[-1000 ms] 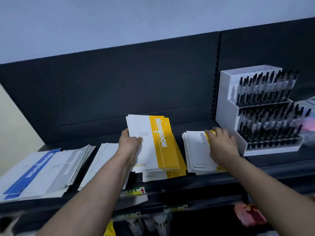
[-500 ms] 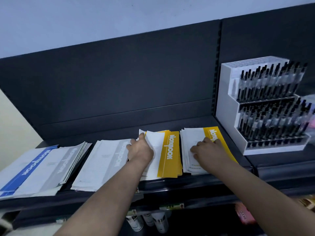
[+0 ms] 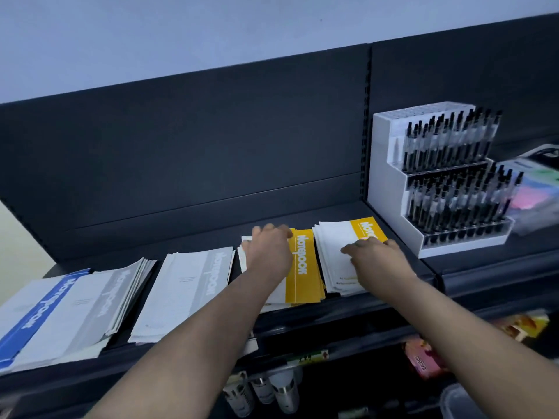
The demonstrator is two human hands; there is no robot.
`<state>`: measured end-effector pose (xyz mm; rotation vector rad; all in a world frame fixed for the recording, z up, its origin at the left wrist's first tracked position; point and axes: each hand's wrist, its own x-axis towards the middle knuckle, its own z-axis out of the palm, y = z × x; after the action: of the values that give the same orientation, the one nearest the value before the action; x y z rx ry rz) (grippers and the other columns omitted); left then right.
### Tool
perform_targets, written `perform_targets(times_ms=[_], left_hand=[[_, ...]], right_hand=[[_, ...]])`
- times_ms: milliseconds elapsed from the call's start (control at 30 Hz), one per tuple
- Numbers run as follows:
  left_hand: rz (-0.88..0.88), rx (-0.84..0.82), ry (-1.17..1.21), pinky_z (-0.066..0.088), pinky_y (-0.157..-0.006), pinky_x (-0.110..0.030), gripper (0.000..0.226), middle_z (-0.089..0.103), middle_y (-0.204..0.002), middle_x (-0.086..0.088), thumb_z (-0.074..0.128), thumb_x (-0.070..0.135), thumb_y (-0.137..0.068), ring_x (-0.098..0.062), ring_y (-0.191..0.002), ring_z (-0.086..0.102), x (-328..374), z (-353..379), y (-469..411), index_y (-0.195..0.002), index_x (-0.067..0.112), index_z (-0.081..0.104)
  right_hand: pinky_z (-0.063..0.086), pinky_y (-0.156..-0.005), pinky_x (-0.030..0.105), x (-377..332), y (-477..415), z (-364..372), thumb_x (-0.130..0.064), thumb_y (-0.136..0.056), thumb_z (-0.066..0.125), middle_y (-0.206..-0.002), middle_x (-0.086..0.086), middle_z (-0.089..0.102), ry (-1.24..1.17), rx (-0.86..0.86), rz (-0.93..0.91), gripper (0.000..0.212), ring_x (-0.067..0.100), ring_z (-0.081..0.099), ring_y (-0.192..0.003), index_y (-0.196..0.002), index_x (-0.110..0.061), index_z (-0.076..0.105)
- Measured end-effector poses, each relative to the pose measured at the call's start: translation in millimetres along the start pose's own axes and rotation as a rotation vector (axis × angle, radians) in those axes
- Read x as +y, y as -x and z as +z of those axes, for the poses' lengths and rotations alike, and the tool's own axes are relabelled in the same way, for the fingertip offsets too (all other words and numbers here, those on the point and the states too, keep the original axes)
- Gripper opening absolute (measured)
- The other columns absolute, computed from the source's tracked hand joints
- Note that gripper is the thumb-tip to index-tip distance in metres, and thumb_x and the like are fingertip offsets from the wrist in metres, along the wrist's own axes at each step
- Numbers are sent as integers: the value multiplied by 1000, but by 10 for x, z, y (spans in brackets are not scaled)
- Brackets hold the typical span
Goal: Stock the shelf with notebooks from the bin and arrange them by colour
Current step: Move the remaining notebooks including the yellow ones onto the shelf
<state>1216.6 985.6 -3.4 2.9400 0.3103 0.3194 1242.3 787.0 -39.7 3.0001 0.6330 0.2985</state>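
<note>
Two stacks of yellow-banded notebooks lie side by side on the dark shelf (image 3: 193, 237), right of its middle, and each has a hand on it. The left yellow stack (image 3: 303, 267) lies near the shelf's front edge. The left hand (image 3: 267, 252) rests palm-down on its white half. The forearm reaches in from the near left, and the fingers stretch forward toward the stack's far edge, spread only a little. Their tips are blurred. It presses on the cover and holds nothing.

The right yellow stack (image 3: 332, 246) sits just beside the first, a little farther back. The right hand (image 3: 375, 255) lies flat on its near right part, with the arm coming in from the near right. The fingers are straight and point left across the white cover, loosely spread, touching it without gripping.

Left of the yellow stacks lies a grey-banded stack (image 3: 193, 285). Farther left is a fanned grey stack (image 3: 99, 300), with a blue-banded notebook (image 3: 39, 316) at the far left. All the stacks lie flat.

To the right, near the right yellow stack, a white stepped pen display (image 3: 384, 189) stands full of black pens. Beyond it lie blurred pastel packets (image 3: 535, 189). On the level below the shelf there are small white bottles (image 3: 272, 388) and a pink packet (image 3: 423, 358).
</note>
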Motion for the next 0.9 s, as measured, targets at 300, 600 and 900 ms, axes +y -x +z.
perform_targets(times_ms=[300, 600, 900], left_hand=[[548, -231, 400, 49, -93, -34, 45, 65, -122, -2, 44, -6, -87, -19, -115, 59, 560, 226, 459, -118, 18, 65], [789, -417, 508, 53, -84, -31, 26, 72, -106, 0, 52, 9, -92, -19, -94, 67, 1214, 644, 1292, -107, 24, 68], [946, -585, 251, 54, -83, -36, 27, 67, -112, -5, 49, 11, -92, -28, -101, 62, 2101, 1122, 1771, -113, 19, 64]], right_hand=[[43, -89, 34, 112, 1310, 119, -18, -85, 49, -120, -7, 61, -71, -20, 461, 44, 20, 52, -117, -125, -34, 54], [48, -88, 32, 208, 3148, 337, -12, -89, 46, -132, -2, 59, -56, -149, 1092, 46, 23, 56, -118, -131, -30, 54], [48, -93, 30, 515, 4113, 626, -14, -90, 44, -132, -4, 58, -162, -382, 1321, 45, 20, 54, -120, -132, -28, 51]])
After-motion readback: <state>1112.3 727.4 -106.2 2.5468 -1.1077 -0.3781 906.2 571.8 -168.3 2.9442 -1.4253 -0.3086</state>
